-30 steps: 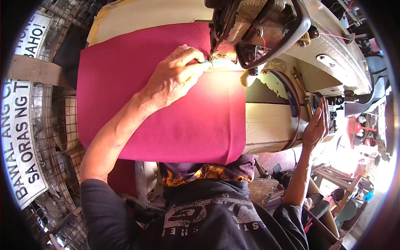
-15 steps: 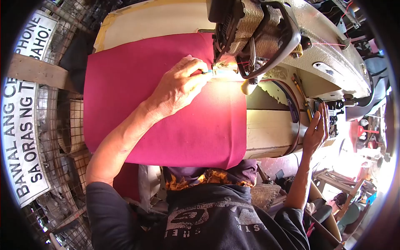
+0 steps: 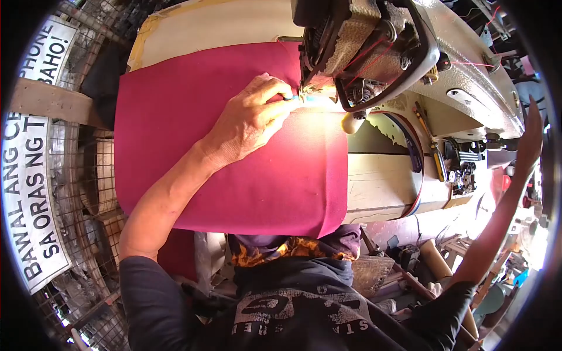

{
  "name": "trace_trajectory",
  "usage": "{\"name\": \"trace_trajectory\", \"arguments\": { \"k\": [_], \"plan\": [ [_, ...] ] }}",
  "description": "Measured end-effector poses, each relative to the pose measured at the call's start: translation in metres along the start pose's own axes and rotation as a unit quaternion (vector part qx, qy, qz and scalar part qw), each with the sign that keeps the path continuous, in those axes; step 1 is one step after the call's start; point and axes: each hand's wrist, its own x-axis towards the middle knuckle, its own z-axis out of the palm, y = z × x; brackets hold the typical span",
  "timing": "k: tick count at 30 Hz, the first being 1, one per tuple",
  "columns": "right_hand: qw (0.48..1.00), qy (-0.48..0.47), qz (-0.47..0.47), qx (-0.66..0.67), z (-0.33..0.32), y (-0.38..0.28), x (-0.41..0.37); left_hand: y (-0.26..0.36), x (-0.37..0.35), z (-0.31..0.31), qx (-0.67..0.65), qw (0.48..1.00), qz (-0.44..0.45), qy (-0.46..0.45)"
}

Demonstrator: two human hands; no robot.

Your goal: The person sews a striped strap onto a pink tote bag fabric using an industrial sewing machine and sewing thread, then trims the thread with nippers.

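My left hand [image 3: 249, 123] is closed in a pinch beside the needle area of the sewing machine [image 3: 369, 47]. Between its thumb and fingers a small dark thing with a bluish end [image 3: 288, 98] shows; its kind I cannot tell. The hand rests on a magenta fabric piece [image 3: 193, 134], spread flat on the machine bed with its right part under the lit needle. Far to the right, my right hand [image 3: 530, 137] reaches up with fingers stretched out, beside the dark rounded part at the machine's end.
A lit bulb [image 3: 352, 124] hangs below the machine head. Yellow-handled tools [image 3: 436, 158] and a bobbin winder [image 3: 464, 175] sit on the table's right side. Red thread [image 3: 468, 63] runs along the machine arm. A wire mesh with lettered signs [image 3: 38, 193] stands at left.
My right hand has moved from beside the winder outward and up to the machine's far right end. My left hand stays pinched near the needle; the fabric has barely shifted.
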Motion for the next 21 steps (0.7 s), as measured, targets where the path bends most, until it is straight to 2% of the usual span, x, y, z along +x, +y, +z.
{"name": "trace_trajectory", "arguments": {
  "k": [2, 4, 7, 9, 11, 12, 15, 17, 18, 21],
  "plan": [
    [0.995, -0.095, 0.009, -0.012, 0.018, 0.049, 0.049, 0.000, -0.001, 0.000, -0.001, 1.000, -0.011, -0.002],
    [0.967, -0.157, 0.154, 0.131, 0.043, 0.050, 0.079, 0.000, -0.001, 0.001, 0.002, 1.000, -0.007, -0.002],
    [0.954, -0.294, -0.058, -0.007, 0.069, 0.104, 0.094, -0.002, 0.000, 0.000, 0.008, 1.000, 0.006, -0.004],
    [0.944, -0.278, 0.144, 0.104, 0.072, 0.096, 0.092, -0.003, 0.000, -0.001, 0.003, 1.000, -0.006, -0.012],
    [0.923, -0.267, 0.225, 0.161, 0.073, 0.093, 0.097, -0.005, 0.001, -0.001, -0.012, 1.000, -0.022, -0.010],
    [0.924, -0.273, 0.211, 0.164, 0.076, 0.100, 0.099, -0.005, 0.000, 0.000, -0.021, 0.999, -0.030, -0.011],
    [0.892, -0.311, 0.262, 0.196, 0.073, 0.105, 0.100, -0.006, 0.001, -0.004, -0.019, 0.999, -0.021, -0.032],
    [0.891, -0.304, 0.266, 0.208, 0.069, 0.095, 0.095, -0.010, -0.001, -0.012, -0.036, 0.995, -0.037, -0.090],
    [0.908, -0.278, 0.237, 0.204, 0.070, 0.094, 0.090, -0.014, 0.000, -0.016, -0.043, 0.991, -0.043, -0.117],
    [0.920, -0.262, 0.206, 0.206, 0.071, 0.095, 0.090, -0.021, 0.000, -0.019, -0.028, 0.991, 0.012, -0.128]
  ]
}}
